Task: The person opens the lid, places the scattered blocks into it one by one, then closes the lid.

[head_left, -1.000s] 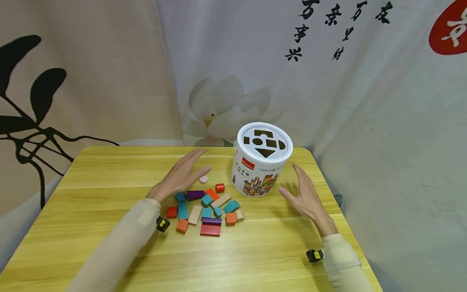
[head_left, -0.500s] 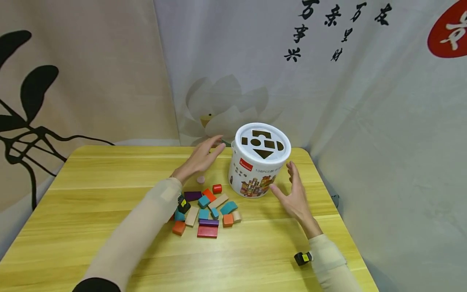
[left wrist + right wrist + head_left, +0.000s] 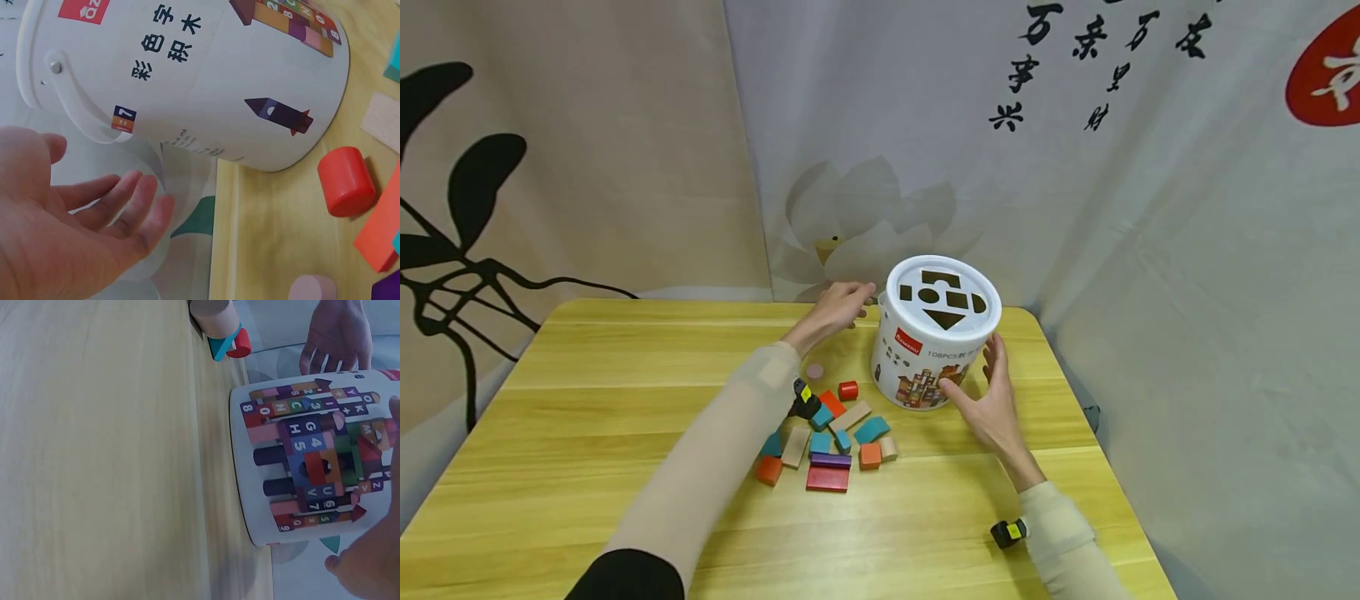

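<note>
A white toy-block bucket (image 3: 917, 362) stands upright near the table's back edge, its lid (image 3: 942, 298) pierced with shaped holes. To its left is my left hand (image 3: 835, 312), fingers loosely bent, close to the bucket's white handle (image 3: 81, 109). In the left wrist view a gap shows between those fingers and the wall. My right hand (image 3: 992, 412) is at the bucket's front right, thumb overlapping the printed front and fingers along the right side. Several wooden blocks lie in front, among them a red cylinder (image 3: 847, 390), a blue arched block (image 3: 872, 430) and a red flat block (image 3: 827, 479).
The wooden table (image 3: 587, 392) is backed by a hanging cloth (image 3: 865, 100) with printed characters and a flower. A pale round block (image 3: 815, 372) lies near the left forearm. The left sleeve (image 3: 722, 442) covers some blocks in the head view.
My left hand has moved right and away from me, from over the blocks to the bucket's left side. My right hand has moved left, closer to the bucket. The bucket has stayed in place.
</note>
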The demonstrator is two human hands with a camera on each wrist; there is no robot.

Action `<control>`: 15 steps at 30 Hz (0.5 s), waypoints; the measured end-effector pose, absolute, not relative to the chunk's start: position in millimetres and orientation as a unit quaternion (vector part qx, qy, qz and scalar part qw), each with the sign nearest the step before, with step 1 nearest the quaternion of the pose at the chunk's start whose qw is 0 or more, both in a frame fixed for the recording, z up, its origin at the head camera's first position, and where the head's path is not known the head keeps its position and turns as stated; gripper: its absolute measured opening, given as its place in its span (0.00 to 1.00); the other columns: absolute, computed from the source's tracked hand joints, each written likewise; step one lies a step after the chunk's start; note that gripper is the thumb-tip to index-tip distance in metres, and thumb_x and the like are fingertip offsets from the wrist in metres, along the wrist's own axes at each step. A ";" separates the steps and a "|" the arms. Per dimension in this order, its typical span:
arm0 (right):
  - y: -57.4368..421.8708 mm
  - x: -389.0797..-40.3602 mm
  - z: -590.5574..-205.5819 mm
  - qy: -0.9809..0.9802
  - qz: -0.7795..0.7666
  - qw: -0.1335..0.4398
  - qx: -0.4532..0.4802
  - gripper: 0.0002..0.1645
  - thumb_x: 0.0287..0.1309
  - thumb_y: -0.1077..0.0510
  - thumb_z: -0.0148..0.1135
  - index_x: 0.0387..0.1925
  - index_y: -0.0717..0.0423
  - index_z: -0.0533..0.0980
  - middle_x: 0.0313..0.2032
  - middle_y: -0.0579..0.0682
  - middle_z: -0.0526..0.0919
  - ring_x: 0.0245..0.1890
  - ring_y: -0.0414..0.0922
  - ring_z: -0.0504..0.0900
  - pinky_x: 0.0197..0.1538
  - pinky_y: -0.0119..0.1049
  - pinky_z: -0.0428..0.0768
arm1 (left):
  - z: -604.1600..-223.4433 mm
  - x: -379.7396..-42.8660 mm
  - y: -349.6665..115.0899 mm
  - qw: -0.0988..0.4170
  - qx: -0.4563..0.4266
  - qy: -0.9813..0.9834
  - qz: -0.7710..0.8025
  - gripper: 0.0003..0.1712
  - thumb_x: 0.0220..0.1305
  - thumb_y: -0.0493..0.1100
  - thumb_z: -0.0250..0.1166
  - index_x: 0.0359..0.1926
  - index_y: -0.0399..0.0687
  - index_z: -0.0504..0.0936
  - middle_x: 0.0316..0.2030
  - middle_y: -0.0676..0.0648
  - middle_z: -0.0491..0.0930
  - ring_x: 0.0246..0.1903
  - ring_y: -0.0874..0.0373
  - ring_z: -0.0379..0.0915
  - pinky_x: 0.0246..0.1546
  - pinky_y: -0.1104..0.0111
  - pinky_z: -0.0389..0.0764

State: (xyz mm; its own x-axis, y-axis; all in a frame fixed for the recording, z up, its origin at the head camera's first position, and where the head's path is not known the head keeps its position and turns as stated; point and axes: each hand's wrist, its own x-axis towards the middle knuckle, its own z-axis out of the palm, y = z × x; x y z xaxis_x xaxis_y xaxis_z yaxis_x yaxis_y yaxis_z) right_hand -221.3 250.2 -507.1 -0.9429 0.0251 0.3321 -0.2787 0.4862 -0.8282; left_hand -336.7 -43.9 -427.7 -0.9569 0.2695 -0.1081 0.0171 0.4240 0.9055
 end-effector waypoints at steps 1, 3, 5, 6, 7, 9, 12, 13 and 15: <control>248.9 -221.8 -507.3 -0.847 0.504 0.154 0.077 0.71 0.51 0.43 0.78 0.83 0.33 0.38 0.79 0.39 0.49 0.76 0.49 0.52 0.74 0.57 0.55 | -427.8 -337.6 -41.6 0.124 0.082 0.831 0.536 0.35 0.79 0.61 0.47 0.70 0.39 0.73 0.63 0.36 0.76 0.58 0.42 0.74 0.54 0.50 0.79; 244.8 -221.6 -505.1 -0.840 0.511 0.159 0.084 0.72 0.50 0.45 0.79 0.83 0.32 0.39 0.79 0.40 0.50 0.76 0.47 0.52 0.73 0.59 0.56 | -428.6 -339.4 -37.8 0.133 0.074 0.824 0.547 0.35 0.78 0.60 0.48 0.70 0.37 0.73 0.60 0.36 0.77 0.57 0.41 0.75 0.53 0.49 0.79; 238.5 -218.7 -497.6 -0.833 0.520 0.166 0.092 0.71 0.49 0.48 0.80 0.83 0.34 0.41 0.79 0.43 0.52 0.76 0.47 0.53 0.72 0.61 0.56 | -428.9 -340.7 -34.9 0.142 0.067 0.815 0.558 0.35 0.78 0.60 0.49 0.68 0.36 0.75 0.59 0.35 0.77 0.56 0.41 0.75 0.53 0.48 0.80; 237.2 -220.2 -498.1 -0.830 0.523 0.168 0.095 0.71 0.49 0.50 0.80 0.83 0.35 0.42 0.78 0.44 0.53 0.76 0.46 0.53 0.72 0.62 0.56 | -429.2 -341.2 -33.7 0.146 0.066 0.812 0.561 0.35 0.78 0.60 0.49 0.67 0.36 0.75 0.59 0.35 0.77 0.57 0.40 0.75 0.53 0.48 0.79; 235.9 -221.3 -498.6 -0.827 0.526 0.172 0.098 0.71 0.48 0.51 0.80 0.83 0.36 0.42 0.78 0.44 0.54 0.75 0.45 0.53 0.72 0.62 0.56 | -429.7 -341.9 -32.8 0.149 0.066 0.811 0.562 0.35 0.78 0.60 0.49 0.66 0.36 0.76 0.59 0.35 0.77 0.56 0.42 0.75 0.53 0.49 0.80; 233.9 -223.3 -499.9 -0.821 0.533 0.177 0.100 0.71 0.47 0.52 0.81 0.82 0.36 0.44 0.77 0.44 0.56 0.75 0.45 0.54 0.72 0.62 0.57 | -430.2 -342.4 -31.1 0.154 0.067 0.810 0.561 0.34 0.78 0.60 0.48 0.65 0.37 0.78 0.58 0.36 0.77 0.54 0.44 0.76 0.53 0.50 0.80; 236.5 -230.9 -511.2 -0.819 0.537 0.180 0.093 0.72 0.46 0.49 0.82 0.82 0.31 0.44 0.76 0.40 0.56 0.74 0.41 0.55 0.72 0.59 0.58 | -431.1 -342.8 -28.5 0.158 0.070 0.812 0.558 0.34 0.78 0.61 0.48 0.63 0.38 0.79 0.55 0.37 0.77 0.52 0.46 0.76 0.51 0.51 0.81; 235.9 -230.7 -511.1 -0.818 0.539 0.181 0.092 0.72 0.46 0.49 0.82 0.81 0.30 0.43 0.76 0.39 0.57 0.74 0.41 0.56 0.72 0.58 0.58 | -431.7 -343.0 -27.8 0.159 0.070 0.812 0.557 0.33 0.78 0.60 0.47 0.63 0.38 0.80 0.55 0.38 0.78 0.52 0.46 0.77 0.51 0.52 0.81; 235.1 -231.2 -511.4 -0.815 0.544 0.182 0.089 0.71 0.46 0.48 0.82 0.81 0.29 0.44 0.76 0.39 0.56 0.73 0.41 0.57 0.73 0.56 0.59 | -432.3 -343.1 -26.7 0.162 0.071 0.810 0.559 0.33 0.79 0.59 0.47 0.63 0.37 0.80 0.56 0.36 0.77 0.54 0.43 0.76 0.51 0.53 0.82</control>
State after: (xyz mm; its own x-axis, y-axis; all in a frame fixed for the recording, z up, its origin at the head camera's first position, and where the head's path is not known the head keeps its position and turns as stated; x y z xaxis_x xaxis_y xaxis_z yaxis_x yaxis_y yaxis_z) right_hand -231.2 235.1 -511.4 -0.9181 0.0518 0.3930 -0.3431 0.3929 -0.8532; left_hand -343.1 -26.7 -432.3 -0.9376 0.2957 -0.1830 -0.0660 0.3653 0.9285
